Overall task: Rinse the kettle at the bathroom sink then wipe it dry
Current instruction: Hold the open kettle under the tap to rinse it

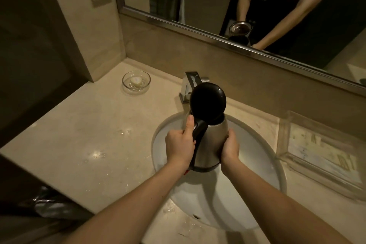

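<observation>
While the kettle (211, 136) hung over the white sink (257, 156) at frame centre, lid (208, 101) flipped up, L hand (179, 143) gripped its black handle; R hand (229, 145) pressed against the steel body. Faucet (189, 85) directly behind, partly blocked by lid. Glass dish w/ soap (136, 82) upper left on counter (89, 134). Clear tray (320, 150) at right. Mirror (217, 6) across top.
</observation>
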Demonstrator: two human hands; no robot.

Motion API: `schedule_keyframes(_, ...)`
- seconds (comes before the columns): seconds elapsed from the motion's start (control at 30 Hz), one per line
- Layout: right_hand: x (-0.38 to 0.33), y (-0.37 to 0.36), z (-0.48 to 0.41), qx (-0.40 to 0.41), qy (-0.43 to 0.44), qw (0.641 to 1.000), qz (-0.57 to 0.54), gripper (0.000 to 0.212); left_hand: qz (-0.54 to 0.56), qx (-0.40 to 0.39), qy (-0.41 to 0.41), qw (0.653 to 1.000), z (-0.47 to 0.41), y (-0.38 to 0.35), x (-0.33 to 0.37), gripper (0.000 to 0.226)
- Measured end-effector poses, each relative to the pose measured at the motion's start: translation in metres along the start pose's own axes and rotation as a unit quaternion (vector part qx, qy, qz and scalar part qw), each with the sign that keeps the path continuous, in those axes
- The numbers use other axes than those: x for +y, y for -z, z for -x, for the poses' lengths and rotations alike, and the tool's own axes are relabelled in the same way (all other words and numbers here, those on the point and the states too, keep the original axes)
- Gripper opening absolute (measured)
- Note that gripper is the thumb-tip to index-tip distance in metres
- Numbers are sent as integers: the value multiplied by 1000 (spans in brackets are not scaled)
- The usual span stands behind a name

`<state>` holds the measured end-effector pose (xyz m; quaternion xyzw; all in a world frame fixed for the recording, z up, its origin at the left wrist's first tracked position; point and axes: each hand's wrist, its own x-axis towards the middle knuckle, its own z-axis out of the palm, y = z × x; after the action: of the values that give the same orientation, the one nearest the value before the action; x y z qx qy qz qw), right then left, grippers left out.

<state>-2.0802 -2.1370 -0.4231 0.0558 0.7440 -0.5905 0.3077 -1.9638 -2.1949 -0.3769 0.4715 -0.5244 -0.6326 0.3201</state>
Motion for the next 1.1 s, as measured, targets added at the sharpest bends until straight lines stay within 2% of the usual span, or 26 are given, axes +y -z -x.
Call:
schedule_keyframes(0.07,-2,0,-1,5,-9,1000,19,59,7,-1,10,1000,-1,3,-2,62)
schedule_keyframes(0.2,-3,3,-8,-12,-39,998,47,45,12,-12,20,1000,-4,11,-5,58)
schedule_keyframes(0.27,-7,3,-17,-23,-31,998,58,49,5,-7,25,1000,-7,14,-10,58)
schedule_keyframes(0.33,-17,-2,-27,-3,7,997,77,51,2,2,32,999,-10,17,-17,58)
schedule_keyframes(0.43,-39,-17,-42,27,90,989,114,43,-3,16,42,999,-18,17,-26,58)
schedule_keyframes(0.63,-82,-49,-73,60,218,949,220,29,-16,29,55,998,-35,15,-33,60)
schedule_keyframes(0.8,-106,-66,-91,74,239,921,300,20,-13,25,53,998,-43,16,-37,62)
schedule_keyframes(0.93,-115,-69,-92,95,268,885,368,22,-16,19,53,998,-45,16,-37,63)
schedule_keyframes(1.1,-122,-65,-94,106,249,883,384,25,12,17,49,999,-50,12,-31,60)
